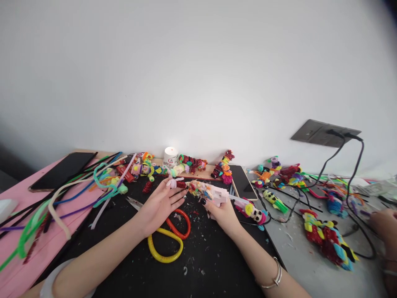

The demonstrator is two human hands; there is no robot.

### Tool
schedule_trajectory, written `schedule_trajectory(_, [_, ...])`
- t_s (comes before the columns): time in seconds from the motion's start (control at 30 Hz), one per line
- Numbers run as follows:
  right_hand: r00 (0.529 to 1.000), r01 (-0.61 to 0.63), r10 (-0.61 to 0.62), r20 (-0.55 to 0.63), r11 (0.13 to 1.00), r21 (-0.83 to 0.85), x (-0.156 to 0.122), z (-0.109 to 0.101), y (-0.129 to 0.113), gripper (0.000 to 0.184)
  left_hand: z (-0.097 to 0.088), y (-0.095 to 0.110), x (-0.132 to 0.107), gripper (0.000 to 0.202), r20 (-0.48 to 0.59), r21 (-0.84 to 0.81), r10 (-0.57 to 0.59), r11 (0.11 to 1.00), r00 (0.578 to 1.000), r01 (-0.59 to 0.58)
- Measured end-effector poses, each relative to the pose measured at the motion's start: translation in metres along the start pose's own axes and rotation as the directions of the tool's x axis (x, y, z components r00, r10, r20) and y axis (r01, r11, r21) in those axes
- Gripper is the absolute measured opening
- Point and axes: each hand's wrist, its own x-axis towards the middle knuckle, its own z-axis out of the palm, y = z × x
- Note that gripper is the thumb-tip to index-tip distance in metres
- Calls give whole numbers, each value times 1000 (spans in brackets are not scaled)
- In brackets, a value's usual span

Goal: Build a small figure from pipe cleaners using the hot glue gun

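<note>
My right hand [221,211] grips a pale pink glue gun [219,195], its nozzle end pointing left and crusted with coloured fluff. A clear glue stick [238,198] sticks out of its back. Between thumb and index finger, my left hand [163,203] pinches a small lilac and dark red pipe-cleaner piece [177,183]; the other fingers are stretched out. That piece lies just left of the nozzle; whether they touch I cannot tell. Below my left hand, scissors [166,246] with yellow and red handles lie on the black mat [204,265].
Loose pipe cleaners [62,194] and a dark phone [63,170] lie at left. A paper cup [170,156] stands by the wall. Another phone [243,182] and several pipe-cleaner figures [328,240] are at right. Black cords [350,186] hang from an outlet [322,132]. Another person's hand [384,225] shows far right.
</note>
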Motion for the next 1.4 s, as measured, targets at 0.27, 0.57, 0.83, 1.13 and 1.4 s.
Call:
schedule_trajectory(0.27, [999,24,-24,47,1000,9,-2,6,-5,37,0,-5,-3,18,72,29,-64,998,995,62])
schedule_trajectory(0.57, [998,-36,38,42,999,-36,-4,6,-2,36,-1,-6,-2,20,63,25,-49,999,997,47])
schedule_trajectory(0.83, [999,-23,23,35,1000,-11,-3,7,-1,36,-1,-7,-4,27,95,51,-71,996,993,66])
schedule_trajectory(1.13, [999,4,-3,39,1000,-11,-2,5,1,34,-3,-7,-2,32,106,48,-58,997,993,53])
schedule_trajectory(1.4, [999,-33,34,21,999,-40,-4,6,0,36,-2,-8,-3,32,117,40,-57,998,991,53])
